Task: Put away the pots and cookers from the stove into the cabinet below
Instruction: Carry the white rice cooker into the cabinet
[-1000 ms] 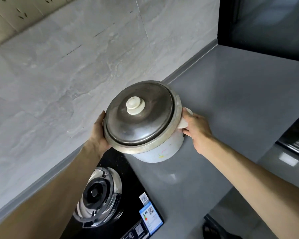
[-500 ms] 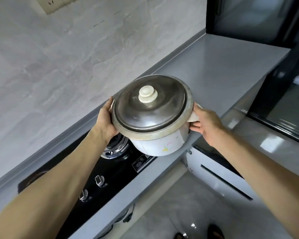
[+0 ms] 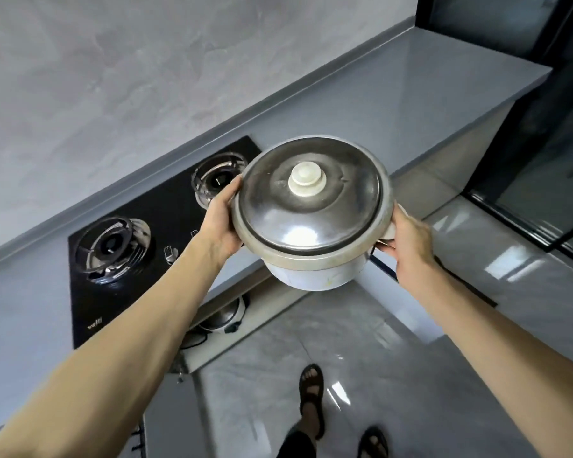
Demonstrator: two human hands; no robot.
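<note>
STEP: I carry the electric cooking pot (image 3: pixel 311 223) off the gas stove (image 3: pixel 139 246) | HANDS: left hand (image 3: pixel 220 223) and right hand (image 3: pixel 407 242) clamp its two sides | WHERE: in the air, past the counter (image 3: pixel 411 104) edge | NEXT: I think lower it into the open cabinet (image 3: pixel 219 320) below, beside the cooker (image 3: pixel 227 317) inside, keeping the lid (image 3: pixel 311 200) level.

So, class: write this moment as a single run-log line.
phase: carrying | left hand and right hand: grip lidded cooker at its sides | cooker: clear of stove, in front of counter | cabinet below: open, another cooker inside
</note>
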